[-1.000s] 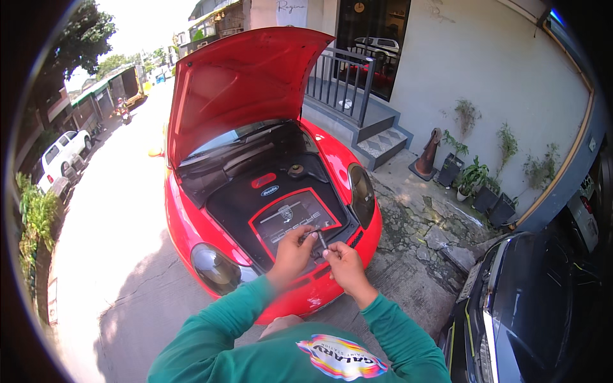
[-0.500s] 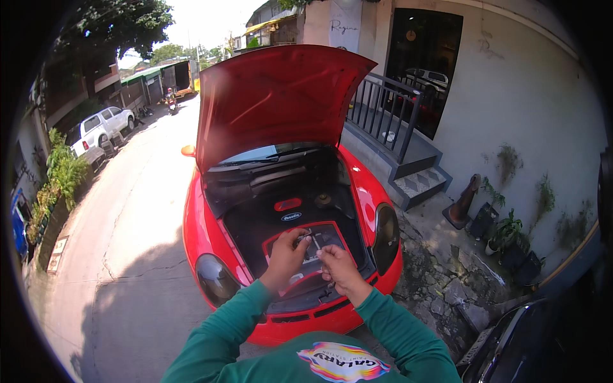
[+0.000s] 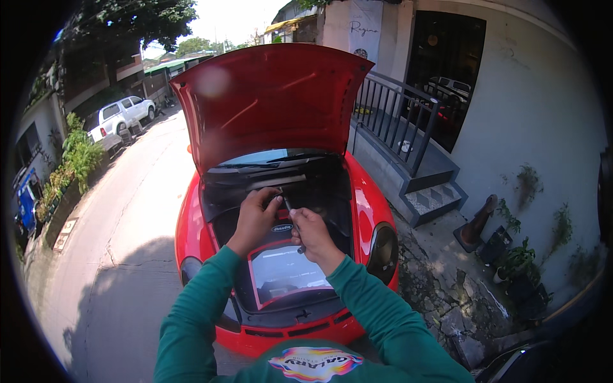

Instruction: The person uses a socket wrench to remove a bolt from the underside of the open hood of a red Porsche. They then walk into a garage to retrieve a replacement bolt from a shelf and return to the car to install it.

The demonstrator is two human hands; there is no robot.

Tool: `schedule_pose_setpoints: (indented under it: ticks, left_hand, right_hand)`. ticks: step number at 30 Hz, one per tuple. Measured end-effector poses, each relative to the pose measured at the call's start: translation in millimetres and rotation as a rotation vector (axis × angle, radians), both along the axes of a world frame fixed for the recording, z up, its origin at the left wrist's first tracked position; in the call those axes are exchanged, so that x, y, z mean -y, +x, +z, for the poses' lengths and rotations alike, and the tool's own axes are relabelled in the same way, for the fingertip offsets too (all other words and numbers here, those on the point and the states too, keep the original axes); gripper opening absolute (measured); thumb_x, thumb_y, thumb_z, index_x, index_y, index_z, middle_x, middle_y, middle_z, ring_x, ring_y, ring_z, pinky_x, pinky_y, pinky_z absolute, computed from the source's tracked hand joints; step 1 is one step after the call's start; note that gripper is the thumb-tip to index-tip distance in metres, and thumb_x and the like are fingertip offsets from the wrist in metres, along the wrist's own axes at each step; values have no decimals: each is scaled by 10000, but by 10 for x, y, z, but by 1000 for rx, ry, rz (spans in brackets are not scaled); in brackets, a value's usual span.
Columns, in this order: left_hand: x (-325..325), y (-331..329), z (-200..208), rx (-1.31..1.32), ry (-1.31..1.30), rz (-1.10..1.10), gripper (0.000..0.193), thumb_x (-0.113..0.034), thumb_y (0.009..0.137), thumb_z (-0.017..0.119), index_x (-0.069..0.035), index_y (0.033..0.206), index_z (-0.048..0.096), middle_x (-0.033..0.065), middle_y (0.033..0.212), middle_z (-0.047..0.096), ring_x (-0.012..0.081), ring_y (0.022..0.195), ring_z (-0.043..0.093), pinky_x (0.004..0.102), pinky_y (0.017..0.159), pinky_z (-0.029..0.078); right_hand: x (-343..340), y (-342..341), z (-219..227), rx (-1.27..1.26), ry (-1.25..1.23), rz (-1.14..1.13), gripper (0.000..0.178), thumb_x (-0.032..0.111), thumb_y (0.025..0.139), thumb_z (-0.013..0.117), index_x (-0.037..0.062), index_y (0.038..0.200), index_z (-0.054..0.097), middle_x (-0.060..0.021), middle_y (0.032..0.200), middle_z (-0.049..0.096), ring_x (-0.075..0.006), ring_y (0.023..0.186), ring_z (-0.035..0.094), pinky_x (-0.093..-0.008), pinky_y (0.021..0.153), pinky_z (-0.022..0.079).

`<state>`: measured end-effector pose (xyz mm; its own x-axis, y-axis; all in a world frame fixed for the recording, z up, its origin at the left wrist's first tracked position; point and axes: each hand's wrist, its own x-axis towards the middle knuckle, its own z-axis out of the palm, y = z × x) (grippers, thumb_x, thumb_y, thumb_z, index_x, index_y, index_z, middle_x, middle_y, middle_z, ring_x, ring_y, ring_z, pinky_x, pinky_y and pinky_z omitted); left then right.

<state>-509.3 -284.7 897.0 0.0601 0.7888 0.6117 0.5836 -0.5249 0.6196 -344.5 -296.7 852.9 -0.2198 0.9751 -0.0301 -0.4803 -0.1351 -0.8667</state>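
Both hands are raised over the open front compartment of a red car, its bonnet propped up beyond them. The left hand has its fingers curled nearly closed, pinching the far tip of a thin dark tool. The right hand, just beside and touching the left, has its fingers wrapped closed around the tool's near end, which pokes out below the fist. Nearer, under the hands, a red-edged panel lies in the compartment. To the right, steps with a black railing climb to a doorway; on the far left a white vehicle is parked along the road.
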Motion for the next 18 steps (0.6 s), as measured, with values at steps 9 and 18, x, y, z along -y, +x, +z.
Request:
schedule_pose_setpoints:
  ticks: [9,18]
  left_hand:
    - [-1139,1066,1113,1,104,72,292,-204,985,692,-16,1209,687,134,1047,716,175,876,686,325,764,550]
    - [-1948,1232,1924,-154,112,88,240,-173,979,669,-24,1164,706,115,918,733,133,791,666,323,726,550]
  right_hand:
    - [-1279,959,971,-175,231,52,116,168,1008,639,92,966,562,17,756,495,-93,611,493,-250,519,423]
    - [-2219,987,1585,-191,281,44,140,200,1024,609,93,947,561,2,709,452,-119,600,484,-291,496,435]
